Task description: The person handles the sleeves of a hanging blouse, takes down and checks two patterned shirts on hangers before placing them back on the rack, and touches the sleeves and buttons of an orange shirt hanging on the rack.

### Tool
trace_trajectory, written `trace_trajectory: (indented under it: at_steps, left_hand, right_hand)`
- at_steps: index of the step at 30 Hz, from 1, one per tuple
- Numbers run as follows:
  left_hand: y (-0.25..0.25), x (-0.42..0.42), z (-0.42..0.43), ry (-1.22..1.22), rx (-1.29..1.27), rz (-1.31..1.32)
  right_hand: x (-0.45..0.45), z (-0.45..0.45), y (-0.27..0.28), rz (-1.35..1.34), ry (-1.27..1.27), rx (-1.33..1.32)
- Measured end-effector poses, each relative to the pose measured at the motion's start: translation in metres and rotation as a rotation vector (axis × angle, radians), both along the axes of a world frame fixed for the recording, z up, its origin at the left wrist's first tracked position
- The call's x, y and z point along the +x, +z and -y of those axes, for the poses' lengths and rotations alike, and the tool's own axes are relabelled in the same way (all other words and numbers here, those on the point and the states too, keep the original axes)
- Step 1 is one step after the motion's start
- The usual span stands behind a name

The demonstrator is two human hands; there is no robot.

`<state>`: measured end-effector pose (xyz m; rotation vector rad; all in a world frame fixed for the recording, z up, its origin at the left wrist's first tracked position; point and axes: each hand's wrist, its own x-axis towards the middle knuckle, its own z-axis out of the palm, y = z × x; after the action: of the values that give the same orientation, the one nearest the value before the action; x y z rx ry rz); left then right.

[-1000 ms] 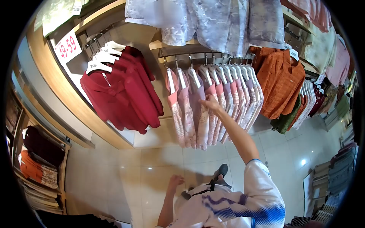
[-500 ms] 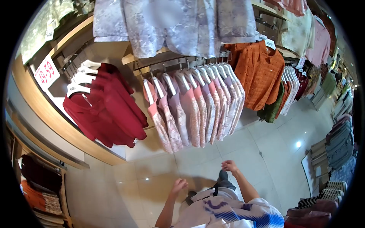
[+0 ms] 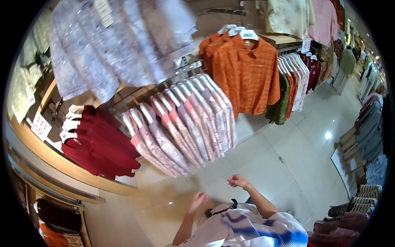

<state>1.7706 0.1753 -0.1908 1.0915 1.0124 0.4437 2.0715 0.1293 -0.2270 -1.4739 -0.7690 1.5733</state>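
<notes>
Both hands hang in the air above the tiled floor, below the rack of pink and lilac patterned shirts on white hangers. My left hand has its fingers curled, and whether anything is in them is too small to tell. To its right, my right hand has loosely bent fingers that are apart, with nothing visible in them. Neither hand touches a garment. Orange shirts hang right of the pink ones, and dark red shirts hang at the left.
Pale blue garments hang above. A wooden panel edge runs along the left. Folded clothes lie on a shelf at lower left. More garments and striped ones are at the right. A price sign stands at left.
My right hand has let go of the pink shirts and come down beside my left hand. The view has turned right, so the orange shirts appear larger and more central.
</notes>
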Motion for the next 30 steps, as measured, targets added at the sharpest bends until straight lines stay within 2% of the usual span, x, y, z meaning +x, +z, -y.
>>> trace_trajectory:
  at_steps: [2, 7, 14, 21, 26, 30]
  left_hand:
    - [0.013, 0.044, 0.001, -0.001, -0.003, 0.001]
    - [0.019, 0.157, 0.007, -0.097, 0.045, 0.033]
    - [0.026, 0.297, 0.008, -0.280, 0.041, 0.026]
    - [0.033, 0.359, 0.002, -0.344, 0.036, 0.027]
    - [0.036, 0.398, -0.028, -0.372, 0.059, -0.002]
    - [0.033, 0.446, -0.059, -0.413, 0.096, 0.026]
  right_hand:
    - [0.033, 0.008, 0.001, 0.012, 0.007, 0.008]
    - [0.129, 0.062, 0.001, -0.013, -0.188, 0.014]
    - [0.240, 0.124, 0.011, 0.004, -0.338, -0.071]
    - [0.290, 0.137, 0.008, -0.072, -0.438, -0.025]
    - [0.310, 0.128, 0.003, -0.158, -0.503, 0.013]
    - [0.343, 0.118, 0.012, -0.120, -0.537, 0.001]
